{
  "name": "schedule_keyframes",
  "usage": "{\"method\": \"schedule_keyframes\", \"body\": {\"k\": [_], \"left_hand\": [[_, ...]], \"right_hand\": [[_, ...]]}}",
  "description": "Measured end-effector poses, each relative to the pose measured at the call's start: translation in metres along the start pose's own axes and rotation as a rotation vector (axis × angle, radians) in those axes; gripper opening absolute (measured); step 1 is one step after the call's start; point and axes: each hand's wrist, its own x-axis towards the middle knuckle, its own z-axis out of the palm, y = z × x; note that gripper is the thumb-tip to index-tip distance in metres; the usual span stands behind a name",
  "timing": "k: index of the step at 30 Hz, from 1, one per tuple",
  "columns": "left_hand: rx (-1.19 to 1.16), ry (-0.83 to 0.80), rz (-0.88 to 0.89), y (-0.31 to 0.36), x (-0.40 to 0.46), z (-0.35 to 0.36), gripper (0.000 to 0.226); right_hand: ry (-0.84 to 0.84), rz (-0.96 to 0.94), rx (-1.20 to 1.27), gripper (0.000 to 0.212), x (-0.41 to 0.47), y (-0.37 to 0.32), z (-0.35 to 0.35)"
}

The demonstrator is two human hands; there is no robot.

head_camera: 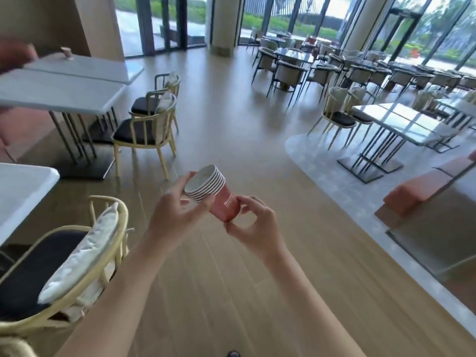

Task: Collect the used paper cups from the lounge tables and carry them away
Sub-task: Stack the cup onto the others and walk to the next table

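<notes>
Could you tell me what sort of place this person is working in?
Probably a café-style lounge or lobby seating area: many white rectangular tables with cream-framed, dark-cushioned chairs, floor-to-ceiling glass walls facing greenery, and a nested stack of pink paper cups held in both hands.

A light wood-plank floor (226, 119) fills the middle of the frame, giving way to a pale speckled stone floor area (304, 150) at the right. At upper left, two white tables (64, 83) stand pushed together, and a single paper cup (67, 52) stands upright near the far edge. At the left edge, the corner of another white table (23, 191) shows bare. At right, a glossy table (401, 122) reflects the windows.
</notes>
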Motion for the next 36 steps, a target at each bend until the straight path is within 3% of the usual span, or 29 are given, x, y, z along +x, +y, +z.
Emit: {"method": "schedule_keyframes", "body": {"k": [5, 10, 19, 25, 33, 36], "left_hand": [[0.033, 0.061, -0.026, 0.02, 0.034, 0.056, 0.06], [0.02, 0.057, -0.031, 0.029, 0.064, 0.094, 0.081], [0.175, 0.004, -0.017, 0.022, 0.126, 0.133, 0.078], [0.139, -0.046, -0.033, 0.008, 0.176, 0.147, 0.076], [0.08, -0.076, -0.003, -0.029, 0.292, 0.139, 0.048], [0.064, -0.075, 0.021, -0.047, 0.344, 0.12, 0.056]], "right_hand": [[-0.05, -0.03, 0.057, 0.05, 0.047, 0.048, -0.04], [-0.077, -0.025, 0.094, 0.053, 0.085, 0.088, -0.061], [-0.039, 0.014, 0.145, 0.049, 0.133, 0.135, -0.07], [-0.022, 0.021, 0.118, 0.048, 0.172, 0.157, -0.066], [0.018, 0.057, 0.058, 0.047, 0.265, 0.18, -0.033], [0.019, 0.053, 0.035, 0.048, 0.313, 0.18, -0.004]]}}
